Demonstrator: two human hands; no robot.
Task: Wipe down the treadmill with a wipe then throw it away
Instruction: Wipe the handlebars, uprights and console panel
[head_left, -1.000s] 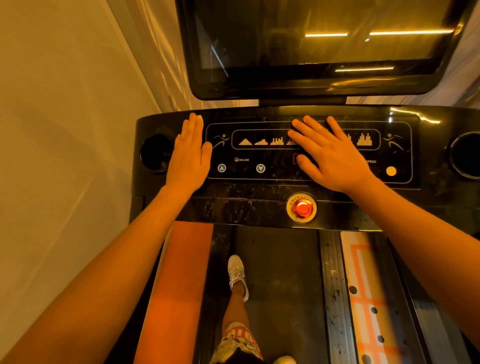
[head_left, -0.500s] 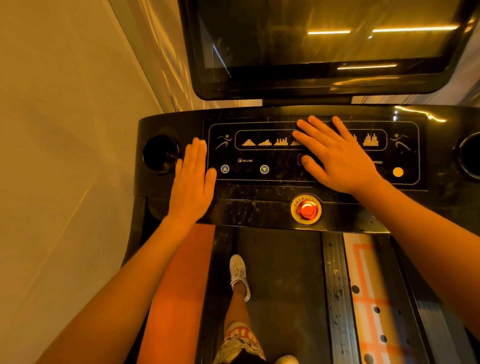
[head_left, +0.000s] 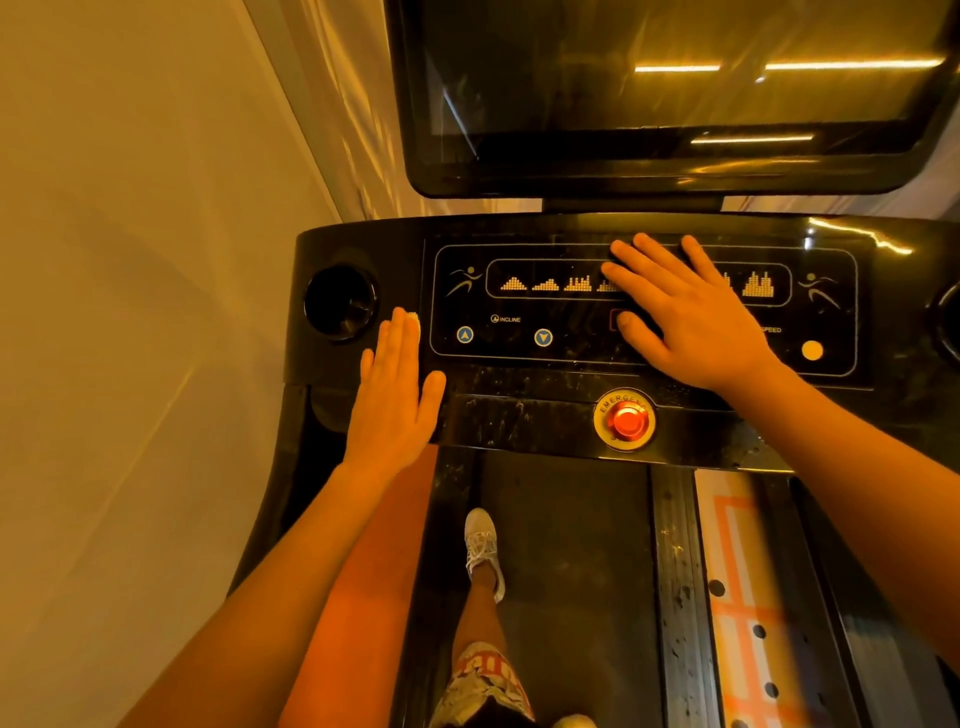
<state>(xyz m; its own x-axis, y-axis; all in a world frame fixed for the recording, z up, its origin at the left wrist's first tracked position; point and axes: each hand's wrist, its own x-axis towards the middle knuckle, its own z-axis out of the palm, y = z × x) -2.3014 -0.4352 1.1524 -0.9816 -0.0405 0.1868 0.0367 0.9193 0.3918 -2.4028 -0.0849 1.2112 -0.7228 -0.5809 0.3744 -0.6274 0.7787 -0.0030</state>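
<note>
White wipe (head_left: 413, 316) peeks out beyond my left fingers (head_left: 400, 343), straight and pressed together, flattening it on the treadmill console (head_left: 519, 228) just right of the cup holder (head_left: 340, 301). My left hand (head_left: 392, 410) is nearer; the control panel (head_left: 519, 358) lies to its right, where my right hand (head_left: 696, 322) rests, fingers spread.

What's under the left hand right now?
A pale corner of the wipe shows beyond the fingertips of the left hand on the console; the palm covers the rest.
</note>
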